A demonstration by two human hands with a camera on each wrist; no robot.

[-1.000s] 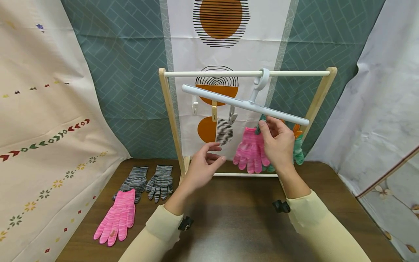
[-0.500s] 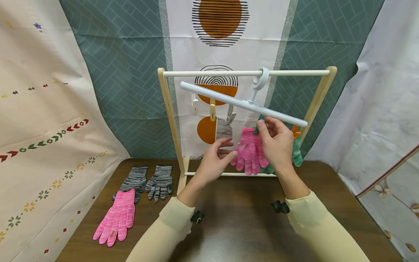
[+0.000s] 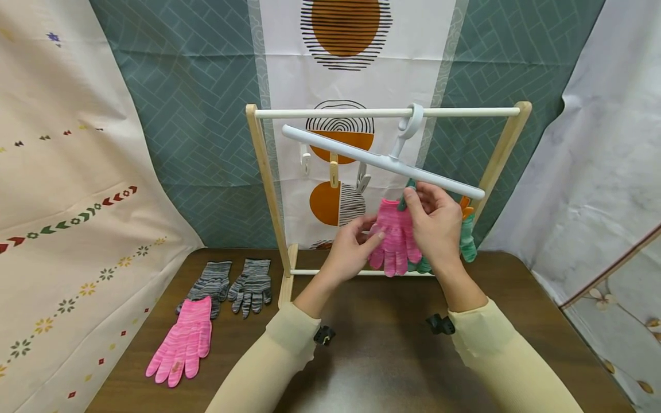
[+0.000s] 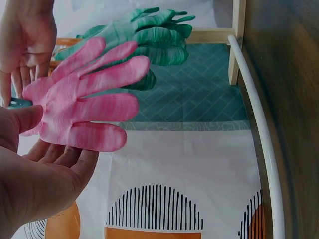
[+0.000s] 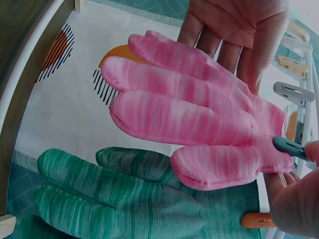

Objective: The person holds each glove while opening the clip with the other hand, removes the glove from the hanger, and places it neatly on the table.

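My right hand (image 3: 439, 221) pinches a dark green clothespin (image 5: 290, 147) at the cuff of a pink striped glove (image 3: 395, 241), which hangs fingers down below the white hanger (image 3: 382, 162). At the glove's left edge is my left hand (image 3: 351, 249), its thumb overlapping the front in the head view and its loosely bent fingers partly hidden behind. Green striped gloves (image 5: 149, 199) hang close behind and to the right, with an orange clothespin (image 5: 256, 219) at one cuff. White (image 3: 306, 163), yellow (image 3: 334, 174) and grey (image 3: 363, 182) clothespins hang along the hanger's left half.
The hanger hooks over the rail (image 3: 335, 113) of a wooden rack (image 3: 268, 189) and tilts down to the right. Two grey striped gloves (image 3: 251, 287) and a pink glove (image 3: 185, 341) lie at the left of the brown table (image 3: 392, 350). The rack's lower bar (image 3: 304, 272) runs behind my hands.
My left hand has moved right and slightly up, from left of the hanging pink glove to its edge. The right hand stays at the clothespin. The camera view has shifted slightly.
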